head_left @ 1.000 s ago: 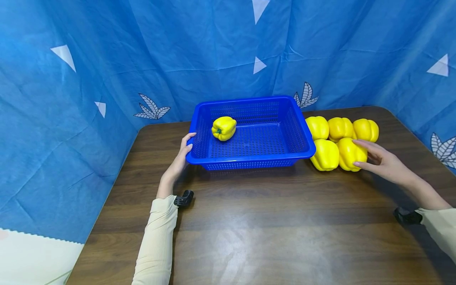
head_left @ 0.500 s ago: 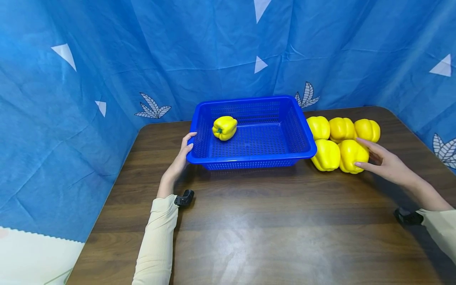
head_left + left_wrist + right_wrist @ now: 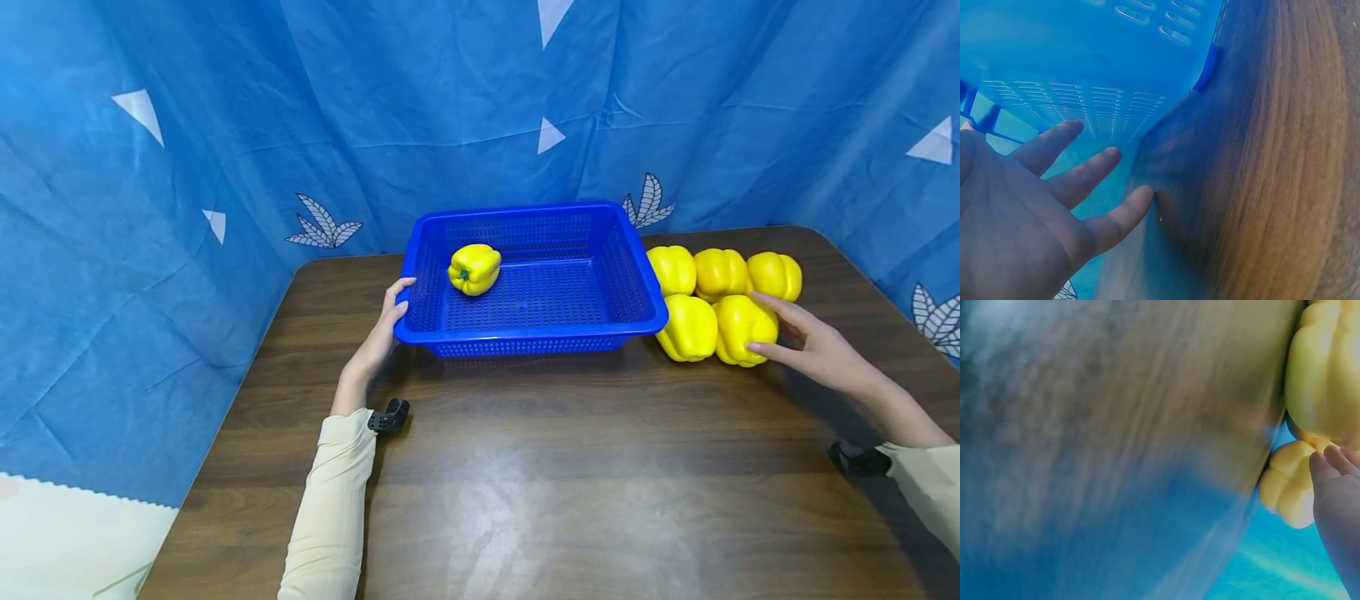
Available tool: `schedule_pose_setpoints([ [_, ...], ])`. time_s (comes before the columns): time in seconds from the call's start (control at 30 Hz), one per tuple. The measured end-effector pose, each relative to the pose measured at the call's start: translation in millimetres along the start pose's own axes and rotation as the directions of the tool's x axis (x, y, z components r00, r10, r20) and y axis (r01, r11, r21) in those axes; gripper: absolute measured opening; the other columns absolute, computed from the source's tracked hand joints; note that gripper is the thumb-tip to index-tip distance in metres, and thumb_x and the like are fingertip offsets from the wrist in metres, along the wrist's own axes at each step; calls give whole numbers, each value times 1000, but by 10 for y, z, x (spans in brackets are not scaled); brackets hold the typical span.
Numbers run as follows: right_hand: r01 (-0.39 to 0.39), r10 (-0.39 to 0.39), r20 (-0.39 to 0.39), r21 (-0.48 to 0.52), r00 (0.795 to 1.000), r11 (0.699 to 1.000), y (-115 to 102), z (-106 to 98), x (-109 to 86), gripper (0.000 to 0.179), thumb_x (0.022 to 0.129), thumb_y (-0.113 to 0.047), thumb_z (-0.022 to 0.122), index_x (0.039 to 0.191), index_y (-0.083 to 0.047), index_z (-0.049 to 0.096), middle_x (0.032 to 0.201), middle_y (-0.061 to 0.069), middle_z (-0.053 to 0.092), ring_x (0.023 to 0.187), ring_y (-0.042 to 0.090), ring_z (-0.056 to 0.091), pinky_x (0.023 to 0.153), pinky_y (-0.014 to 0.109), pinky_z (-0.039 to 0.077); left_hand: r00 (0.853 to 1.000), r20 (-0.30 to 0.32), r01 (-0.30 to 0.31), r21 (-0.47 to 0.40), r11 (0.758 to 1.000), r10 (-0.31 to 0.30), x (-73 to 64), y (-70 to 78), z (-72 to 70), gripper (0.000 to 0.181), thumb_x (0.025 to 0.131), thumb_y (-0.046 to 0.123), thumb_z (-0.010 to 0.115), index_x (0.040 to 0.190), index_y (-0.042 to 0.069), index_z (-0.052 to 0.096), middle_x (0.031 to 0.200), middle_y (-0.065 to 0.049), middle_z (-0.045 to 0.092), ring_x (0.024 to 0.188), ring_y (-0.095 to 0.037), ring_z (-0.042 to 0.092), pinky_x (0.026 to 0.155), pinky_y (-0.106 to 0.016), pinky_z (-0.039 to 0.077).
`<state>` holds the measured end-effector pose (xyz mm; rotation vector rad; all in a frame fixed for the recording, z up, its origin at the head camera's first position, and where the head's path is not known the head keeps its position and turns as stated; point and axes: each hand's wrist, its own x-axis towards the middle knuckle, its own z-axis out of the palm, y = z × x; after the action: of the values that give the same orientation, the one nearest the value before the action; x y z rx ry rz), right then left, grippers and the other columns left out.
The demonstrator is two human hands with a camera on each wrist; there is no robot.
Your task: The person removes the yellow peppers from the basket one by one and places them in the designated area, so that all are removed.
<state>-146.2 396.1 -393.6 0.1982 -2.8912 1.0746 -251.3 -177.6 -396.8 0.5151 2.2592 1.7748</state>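
In the head view, my left hand (image 3: 378, 333) touches the left rim of a blue perforated plastic basket (image 3: 525, 334). The left wrist view shows several of its fingers spread and nearly straight beside the basket's outer wall (image 3: 1085, 44). Inside the basket, toward the left, lies a yellow bell pepper (image 3: 474, 269) with a green stem. My right hand (image 3: 817, 346) grips the front-right yellow bell pepper (image 3: 738, 329) on the table, thumb in front and fingers behind. In the right wrist view, fingertips (image 3: 1329, 459) reach in among the peppers; the thumb is hidden there.
Beside the gripped pepper sits another yellow bell pepper (image 3: 687, 327), close to the basket's right side. Behind them stand three more: a left one (image 3: 672, 270), a middle one (image 3: 722, 272) and a right one (image 3: 776, 276). A blue curtain (image 3: 465, 108) hangs behind the brown wooden table (image 3: 562, 467).
The view has shifted very slightly. Both hands, the basket and the peppers otherwise keep their places.
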Motion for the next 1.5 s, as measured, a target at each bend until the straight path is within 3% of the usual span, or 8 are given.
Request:
schedule_pose_setpoints([
  [0.23,11,-11,-6,0,1000,1000,-15,-38,7,74,90,-15,61,150,-18,19,148,-25,19,116,-28,19,89,-10,19,1000,5,-16,-8,1000,16,1,13,-2,47,100,33,21,146,29,8,156,-5,-3,142,-36,12,112,-64,19],
  [0.53,35,-35,-14,9,999,999,-94,-87,49,73,91,-14,60,150,-17,18,149,-24,19,119,-28,18,91,-11,16,1000,5,2,0,1000,-2,-6,2,2,47,100,35,21,146,32,8,156,-3,-4,143,-36,11,112,-65,18],
  [0.77,146,-145,-39,27,989,989,-212,-128,139,74,88,-2,60,150,-13,21,150,-23,20,126,-25,18,96,-9,19,1000,6,1,-10,1000,-1,-5,-2,-6,48,100,36,21,146,31,8,156,-4,-3,143,-36,13,112,-64,19],
  [0.9,162,-161,-46,15,986,987,-304,-159,197,74,88,-2,61,149,-13,22,148,-25,21,126,-24,17,97,-9,18,1000,6,4,-6,1000,-4,0,-8,-9,48,100,37,21,145,32,7,156,-3,-3,143,-35,12,112,-64,18],
  [1.3,129,-130,-26,-27,991,991,-596,-196,426,72,89,-14,62,149,-24,23,151,-19,24,127,-24,19,94,-10,17,1000,5,-6,0,1000,6,1,3,2,48,100,36,22,146,31,8,156,-4,-3,143,-37,12,111,-65,20],
  [1.5,208,-208,6,21,978,978,-816,-130,597,69,89,-13,61,148,-20,26,154,-4,27,130,-18,23,97,-8,20,1000,4,-9,-3,1000,9,7,-9,-2,48,100,36,22,146,30,8,156,-4,-3,143,-37,13,111,-65,20],
])
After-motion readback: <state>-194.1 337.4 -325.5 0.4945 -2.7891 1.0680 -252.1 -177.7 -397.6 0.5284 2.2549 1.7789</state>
